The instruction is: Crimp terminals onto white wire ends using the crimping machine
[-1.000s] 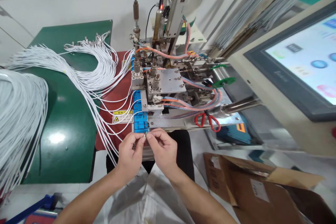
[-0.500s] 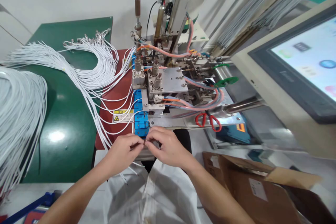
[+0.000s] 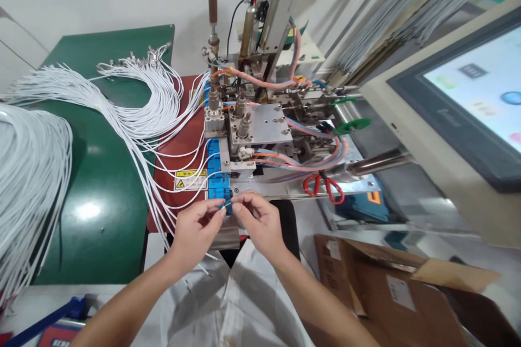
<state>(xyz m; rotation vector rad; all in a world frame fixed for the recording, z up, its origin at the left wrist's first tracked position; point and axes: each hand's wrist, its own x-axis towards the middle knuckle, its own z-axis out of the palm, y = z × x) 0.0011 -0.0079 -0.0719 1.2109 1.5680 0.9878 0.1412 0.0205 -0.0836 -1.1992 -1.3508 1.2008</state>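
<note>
At the near end of a row of blue clamp blocks (image 3: 218, 193), my left hand (image 3: 198, 227) pinches a thin white cable (image 3: 227, 205) between thumb and forefinger. Its short end sticks out to the right. My right hand (image 3: 259, 223) has its thumb and forefinger closed at that tip; the fingers hide most of what lies between them. Other white cables (image 3: 134, 143) run from a bundle on the left into blocks further along the row. Loose cable ends show below my left wrist, over my lap.
A bench machine (image 3: 264, 124) with hoses and a solder-like wire spool (image 3: 350, 115) stands ahead. Red-handled scissors (image 3: 323, 187) lie at its near edge. A screen (image 3: 480, 81) juts in at right, above a cardboard box (image 3: 399, 293). More cables (image 3: 32, 190) cover the green table (image 3: 97, 249).
Both hands have risen slightly toward the blue blocks, and the fingertips have moved a little apart. The white cable end now shows between them.
</note>
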